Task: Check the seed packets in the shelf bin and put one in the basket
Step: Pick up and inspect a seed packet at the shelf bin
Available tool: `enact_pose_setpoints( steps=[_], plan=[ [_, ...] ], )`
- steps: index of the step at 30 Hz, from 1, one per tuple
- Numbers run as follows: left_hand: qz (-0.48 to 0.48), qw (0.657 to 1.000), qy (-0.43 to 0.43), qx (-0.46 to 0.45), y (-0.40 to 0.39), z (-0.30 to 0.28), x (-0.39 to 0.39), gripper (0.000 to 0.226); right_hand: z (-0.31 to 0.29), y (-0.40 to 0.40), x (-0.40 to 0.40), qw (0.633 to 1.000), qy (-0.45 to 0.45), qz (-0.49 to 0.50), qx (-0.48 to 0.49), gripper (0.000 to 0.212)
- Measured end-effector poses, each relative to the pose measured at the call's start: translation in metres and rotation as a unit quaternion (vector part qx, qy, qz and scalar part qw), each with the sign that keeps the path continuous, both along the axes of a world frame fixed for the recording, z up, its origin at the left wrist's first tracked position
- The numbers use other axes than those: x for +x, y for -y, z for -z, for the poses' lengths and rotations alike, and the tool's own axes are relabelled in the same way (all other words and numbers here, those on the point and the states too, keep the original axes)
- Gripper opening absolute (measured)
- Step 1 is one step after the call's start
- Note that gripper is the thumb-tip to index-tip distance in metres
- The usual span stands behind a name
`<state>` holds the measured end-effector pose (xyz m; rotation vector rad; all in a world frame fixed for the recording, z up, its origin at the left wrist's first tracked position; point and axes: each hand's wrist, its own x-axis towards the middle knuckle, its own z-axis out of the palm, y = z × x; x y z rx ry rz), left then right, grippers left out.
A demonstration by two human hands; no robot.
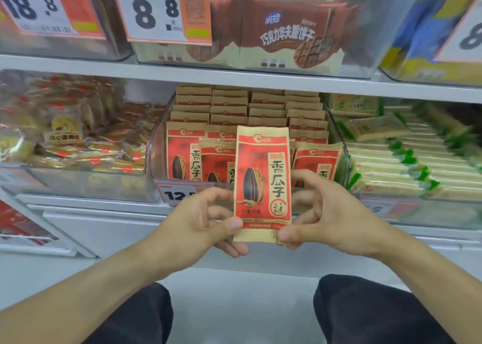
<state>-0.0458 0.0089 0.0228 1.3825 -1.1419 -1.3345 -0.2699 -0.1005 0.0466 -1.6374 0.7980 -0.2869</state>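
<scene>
A red and tan seed packet (263,184) stood upright in front of the shelf, held by its bottom corners: the left hand (206,221) pinched the lower left corner between thumb and curled fingers, and the right hand (320,213) pinched the lower right corner the same way. The packet's top edge rose in front of the clear shelf bin (156,145), whose front lip sat just behind the knuckles and carried a price tag (176,193) partly hidden by the left hand. Inside the bin, more packets of the same kind (229,108) stood in tight rows, filling it from wall to wall. Open space lay below the hands, between the shelf edge (104,223) and the person's dark-clad knees (365,309), over a pale floor (242,304). A bin of yellow wrapped pastries (67,134) sat to the left and green-trimmed packs (404,161) to the right. On the shelf above stood brown wafer packs (287,35) behind a clear bin front. No basket was in view.
</scene>
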Motion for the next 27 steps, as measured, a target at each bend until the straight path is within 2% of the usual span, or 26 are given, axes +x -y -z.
enact_pose_setpoints(
  steps=[8,12,14,16,18,20,23,27],
  plan=[
    [0.003,0.999,0.031,-0.011,0.006,0.004,-0.004,0.03,-0.011,0.006,-0.004,0.997,-0.029,-0.059,-0.035,0.091],
    [0.034,0.999,0.038,-0.005,0.004,0.004,0.0,0.037,-0.008,0.005,-0.006,0.996,-0.042,-0.06,-0.041,0.09],
    [0.04,0.999,0.021,-0.017,0.004,0.001,0.002,0.037,-0.006,0.003,-0.006,0.995,-0.056,-0.077,-0.035,0.088],
    [0.005,1.0,-0.012,-0.018,0.006,-0.004,0.003,0.035,-0.002,-0.003,-0.004,0.992,-0.08,-0.092,-0.043,0.085],
    [-0.036,0.999,-0.023,-0.021,0.008,-0.008,0.003,0.035,0.006,-0.011,0.001,0.987,-0.109,-0.072,-0.089,0.077],
    [-0.068,0.997,-0.016,-0.027,0.009,-0.008,0.004,0.032,0.012,-0.019,0.007,0.986,-0.119,-0.008,-0.121,0.071],
    [-0.069,0.997,0.0,-0.026,0.007,-0.004,0.001,0.029,0.013,-0.028,0.014,0.985,-0.08,0.059,-0.141,0.067],
    [-0.047,0.998,0.011,-0.051,0.001,-0.001,-0.011,0.031,0.004,-0.028,0.015,0.986,-0.073,0.041,-0.144,0.067]
  ],
)
